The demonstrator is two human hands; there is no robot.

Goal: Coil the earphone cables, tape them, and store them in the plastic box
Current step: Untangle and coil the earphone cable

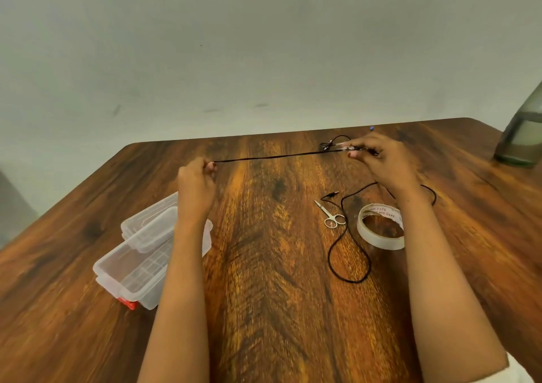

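Observation:
A black earphone cable (272, 156) is stretched taut above the wooden table between both hands. My left hand (196, 183) pinches its left end. My right hand (381, 162) grips the right end, where the earbuds and a strip of clear tape bunch at the fingertips. A second black cable (346, 253) lies loose on the table under my right forearm, its plug near the scissors. A roll of clear tape (380, 225) lies flat beside it. The clear plastic box (137, 268) stands open at the left, partly hidden by my left forearm.
Small silver scissors (330, 216) lie left of the tape roll. The box lid (152, 221) rests behind the box. A grey-green bottle (522, 136) stands at the far right edge. The table (264, 294) ends against a pale wall.

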